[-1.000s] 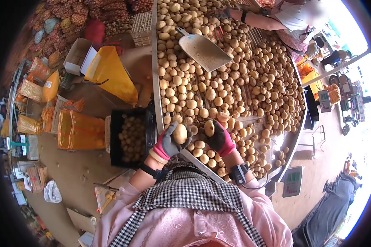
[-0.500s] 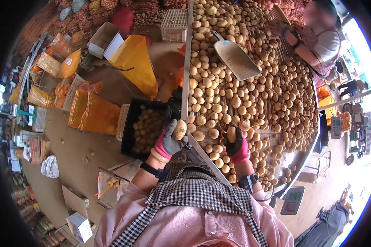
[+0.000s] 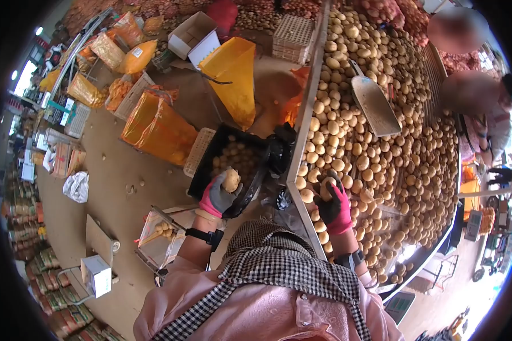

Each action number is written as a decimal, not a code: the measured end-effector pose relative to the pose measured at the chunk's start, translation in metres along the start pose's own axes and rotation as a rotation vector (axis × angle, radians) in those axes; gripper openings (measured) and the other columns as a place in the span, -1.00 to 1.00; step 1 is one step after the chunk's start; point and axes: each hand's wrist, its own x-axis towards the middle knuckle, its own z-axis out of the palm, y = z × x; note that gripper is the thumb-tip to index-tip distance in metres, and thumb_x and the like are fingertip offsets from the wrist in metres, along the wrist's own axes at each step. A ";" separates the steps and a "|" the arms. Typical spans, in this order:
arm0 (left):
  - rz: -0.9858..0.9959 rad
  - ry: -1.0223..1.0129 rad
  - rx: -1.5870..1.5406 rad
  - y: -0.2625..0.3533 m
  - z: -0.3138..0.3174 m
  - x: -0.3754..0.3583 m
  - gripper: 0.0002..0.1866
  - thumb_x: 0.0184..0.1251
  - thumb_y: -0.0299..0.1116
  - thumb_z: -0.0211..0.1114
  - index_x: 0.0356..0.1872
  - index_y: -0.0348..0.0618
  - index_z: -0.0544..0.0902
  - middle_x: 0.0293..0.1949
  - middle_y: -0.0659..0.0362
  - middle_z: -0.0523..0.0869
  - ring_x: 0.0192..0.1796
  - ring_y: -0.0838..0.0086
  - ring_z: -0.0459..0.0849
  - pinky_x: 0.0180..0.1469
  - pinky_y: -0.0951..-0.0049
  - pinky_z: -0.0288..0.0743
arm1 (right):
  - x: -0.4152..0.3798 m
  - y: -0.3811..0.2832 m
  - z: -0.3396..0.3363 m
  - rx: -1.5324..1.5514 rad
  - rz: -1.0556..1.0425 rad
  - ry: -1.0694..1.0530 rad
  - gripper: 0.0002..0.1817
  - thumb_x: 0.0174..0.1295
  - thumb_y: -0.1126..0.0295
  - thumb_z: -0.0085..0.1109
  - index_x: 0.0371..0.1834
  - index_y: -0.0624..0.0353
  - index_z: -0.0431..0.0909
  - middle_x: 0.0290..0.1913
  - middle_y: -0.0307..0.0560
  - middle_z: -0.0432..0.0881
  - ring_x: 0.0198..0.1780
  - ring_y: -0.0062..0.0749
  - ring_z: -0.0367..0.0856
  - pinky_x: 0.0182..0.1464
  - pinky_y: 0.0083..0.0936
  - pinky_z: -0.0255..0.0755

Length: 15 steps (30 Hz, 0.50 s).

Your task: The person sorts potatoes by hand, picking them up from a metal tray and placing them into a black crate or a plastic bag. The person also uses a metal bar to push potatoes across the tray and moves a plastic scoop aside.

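Observation:
My left hand (image 3: 217, 196), in a pink and grey glove, is closed around a potato (image 3: 231, 180). It is over the near edge of a black crate (image 3: 202, 162) with several potatoes inside. On the other side, my right hand (image 3: 337, 209), also gloved, curls round a second potato (image 3: 326, 188) at the near left part of the sorting table (image 3: 309, 116). Loose potatoes (image 3: 375, 170) cover much of that table. Part of the right-hand potato is hidden by the fingers.
A metal scoop (image 3: 375, 108) lies on the potatoes. Left of the table are a yellow chute-like sheet (image 3: 233, 77), an orange mesh sack (image 3: 156, 133), stacked crates (image 3: 293, 38) and an open cardboard box (image 3: 192, 34). Another person (image 3: 486, 113) stands at the table's far right.
My left hand has moved from beside the table edge to over the black crate, still with its potato. The right hand keeps its potato at the table. The view has turned toward the left.

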 end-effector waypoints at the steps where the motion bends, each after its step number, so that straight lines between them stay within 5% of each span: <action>1: 0.050 0.052 0.098 0.000 -0.012 -0.002 -0.67 0.51 -0.22 0.16 0.21 -0.01 0.56 0.09 0.12 0.66 0.15 0.25 0.62 0.18 0.22 0.56 | -0.005 0.015 0.005 0.060 -0.044 0.018 -0.55 0.30 0.32 0.29 0.24 0.05 0.45 0.21 -0.01 0.56 -0.01 -0.20 0.70 -0.16 -0.39 0.61; 3: 0.134 0.112 0.184 0.007 -0.033 -0.004 -0.70 0.47 -0.28 0.23 0.17 0.00 0.59 0.06 0.14 0.67 0.10 0.27 0.65 0.07 0.28 0.61 | 0.002 -0.018 0.011 0.871 0.538 0.065 -0.60 0.37 0.22 0.21 0.23 0.00 0.46 -0.01 -0.16 0.61 -0.31 -0.45 0.63 -0.40 -0.59 0.49; 5: 0.158 0.173 0.191 0.017 -0.046 -0.005 -0.70 0.40 -0.34 0.33 0.12 0.03 0.61 -0.02 0.17 0.68 -0.03 0.30 0.69 -0.21 0.45 0.64 | 0.003 -0.021 0.013 0.849 0.581 0.011 -0.63 0.39 0.22 0.19 0.22 -0.02 0.47 -0.30 -0.32 0.54 -0.55 -0.61 0.43 -0.54 -0.69 0.32; 7: 0.167 0.152 0.159 0.037 -0.047 -0.007 -0.71 0.39 -0.22 0.35 0.08 0.05 0.61 -0.07 0.19 0.69 -0.10 0.32 0.69 -0.38 0.55 0.59 | 0.002 -0.009 0.015 0.889 0.631 0.042 -0.66 0.42 0.18 0.14 0.19 -0.01 0.49 -0.31 -0.31 0.55 -0.58 -0.63 0.39 -0.56 -0.70 0.29; 9: 0.161 0.140 -0.112 0.064 -0.056 -0.004 -0.67 0.38 -0.10 0.35 0.05 0.04 0.61 -0.09 0.17 0.68 -0.15 0.32 0.68 -0.40 0.57 0.59 | -0.008 -0.012 0.021 -0.012 -0.053 0.025 -0.68 0.46 0.17 0.07 0.18 0.00 0.49 -0.26 -0.25 0.57 -0.53 -0.67 0.35 -0.52 -0.70 0.32; 10: 0.151 0.158 -0.149 0.087 -0.070 0.006 -0.62 0.37 -0.01 0.35 0.06 0.03 0.60 -0.09 0.15 0.67 -0.10 0.33 0.66 -0.40 0.55 0.60 | -0.007 -0.013 0.020 -0.009 -0.064 0.014 -0.68 0.46 0.17 0.07 0.18 0.00 0.49 -0.26 -0.25 0.57 -0.53 -0.67 0.35 -0.52 -0.70 0.32; 13: 0.268 0.103 -0.375 0.187 -0.081 0.035 -0.52 0.38 0.00 0.33 0.20 0.01 0.54 0.04 0.10 0.66 0.07 0.27 0.63 -0.14 0.37 0.69 | -0.001 -0.010 0.012 0.840 0.673 -0.028 -0.53 0.45 -0.07 0.05 0.18 0.05 0.46 -0.24 -0.15 0.62 -0.53 -0.58 0.41 -0.54 -0.63 0.31; 15: 0.624 0.016 -0.208 0.261 -0.068 0.051 -0.29 0.39 0.01 0.32 0.42 -0.16 0.35 0.35 0.03 0.51 0.32 0.10 0.51 0.40 0.03 0.40 | -0.001 -0.006 0.017 0.787 0.631 -0.046 -0.52 0.43 -0.12 0.05 0.15 0.02 0.47 -0.27 -0.19 0.63 -0.56 -0.54 0.41 -0.56 -0.63 0.27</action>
